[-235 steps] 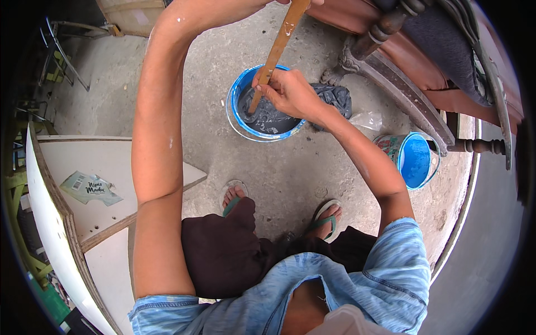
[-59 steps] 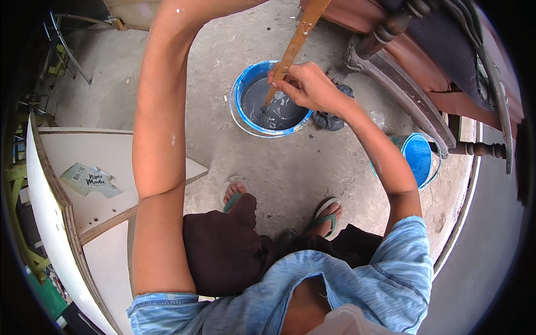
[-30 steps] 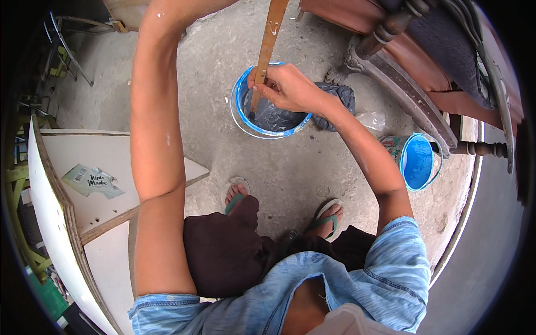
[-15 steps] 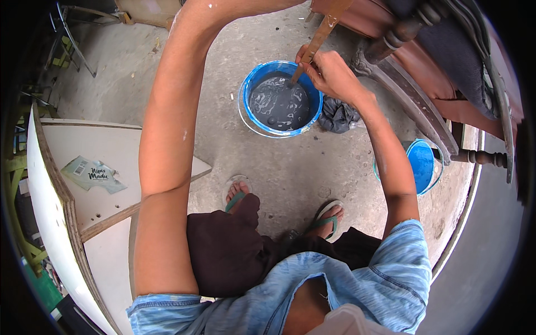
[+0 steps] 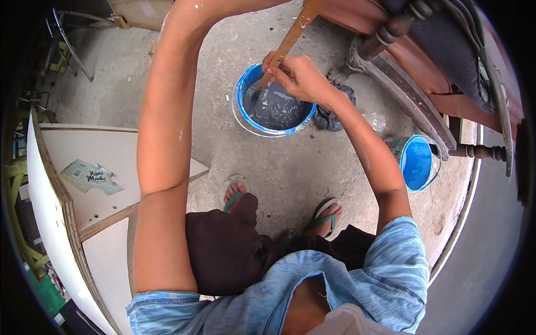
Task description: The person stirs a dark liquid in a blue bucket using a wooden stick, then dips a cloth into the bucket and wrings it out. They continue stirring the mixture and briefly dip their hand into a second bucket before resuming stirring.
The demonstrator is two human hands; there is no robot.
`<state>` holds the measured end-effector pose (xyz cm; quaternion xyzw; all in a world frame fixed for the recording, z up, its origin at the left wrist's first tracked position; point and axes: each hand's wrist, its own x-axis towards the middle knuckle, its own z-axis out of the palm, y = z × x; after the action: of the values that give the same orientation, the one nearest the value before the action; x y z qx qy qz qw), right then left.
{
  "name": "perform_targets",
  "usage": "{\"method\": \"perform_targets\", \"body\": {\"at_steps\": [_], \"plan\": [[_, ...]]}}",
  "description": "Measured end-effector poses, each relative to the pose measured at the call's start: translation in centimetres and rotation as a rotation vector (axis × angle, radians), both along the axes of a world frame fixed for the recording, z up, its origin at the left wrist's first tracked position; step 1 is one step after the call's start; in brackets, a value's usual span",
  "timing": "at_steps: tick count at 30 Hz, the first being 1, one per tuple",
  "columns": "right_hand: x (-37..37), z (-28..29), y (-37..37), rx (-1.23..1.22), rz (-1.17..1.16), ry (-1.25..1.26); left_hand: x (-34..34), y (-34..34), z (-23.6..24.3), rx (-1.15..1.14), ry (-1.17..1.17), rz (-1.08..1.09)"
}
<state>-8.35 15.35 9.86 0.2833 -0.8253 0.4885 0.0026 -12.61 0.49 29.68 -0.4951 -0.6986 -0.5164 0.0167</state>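
Note:
My right hand (image 5: 304,79) is closed round a flat wooden stick (image 5: 295,36), fingers wrapped on its lower part. The stick slants, its lower end dipped in dark grey, paint-like liquid (image 5: 282,109) near the left side of a blue bucket (image 5: 239,97). That bucket stands upright on the concrete floor, its thin wire handle down along the near left side. My left arm (image 5: 167,111) reaches up and bends right past the top edge, so my left hand is out of the picture. The stick's upper end is cut off there too.
Beside the bucket lies a crumpled black plastic bag (image 5: 329,118). A second blue-lined bucket (image 5: 417,163) leans at the right. Dark carved furniture (image 5: 413,95) with reddish-brown upholstery fills the upper right. White wooden panels (image 5: 111,145) with a torn wrapper (image 5: 92,176) stand left of my feet.
My right hand has moved left across the bucket with the stick, whose dipped end went from the liquid's right side to its left. The whole view has shifted slightly.

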Motion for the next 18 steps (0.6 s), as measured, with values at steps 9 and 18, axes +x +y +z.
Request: {"method": "perform_targets", "body": {"at_steps": [9,18], "plan": [[2.4,1.7,2.3,0.146,0.024,-0.050,-0.9,-0.1,-0.9,0.102,0.009,-0.088],[0.5,0.4,4.1,0.113,0.003,0.080,-1.7,0.0,-1.0,0.165,0.101,0.035]]}}
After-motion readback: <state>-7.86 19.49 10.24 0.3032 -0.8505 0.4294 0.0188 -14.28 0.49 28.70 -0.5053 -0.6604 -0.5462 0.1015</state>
